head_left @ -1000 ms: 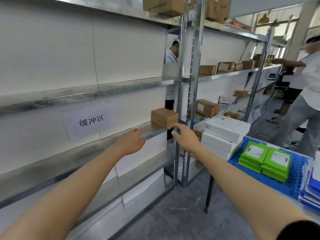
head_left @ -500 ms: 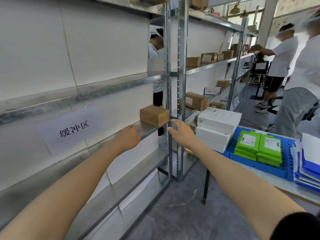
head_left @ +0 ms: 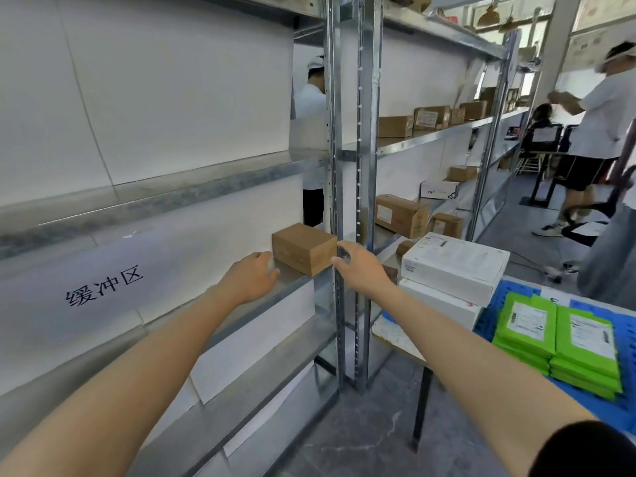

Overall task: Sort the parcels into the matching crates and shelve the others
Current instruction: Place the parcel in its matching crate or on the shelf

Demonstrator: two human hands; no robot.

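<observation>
Brown box (head_left: 304,247) sits on the metal shelf (head_left: 295,286), right by the upright post (head_left: 334,187). My left hand (head_left: 249,280) is relaxed and flat, fingertips just beside the box's lower left edge. Right hand (head_left: 361,266) has its fingers spread at the box's right end. Neither hand grips anything, and I can't confirm contact. White boxes (head_left: 454,266) are stacked on the tabletop (head_left: 389,330) to the right.

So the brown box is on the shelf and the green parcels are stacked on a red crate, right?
Not red: the head view shows the green parcels stacked on a blue crate. The brown box is on the shelf.
</observation>
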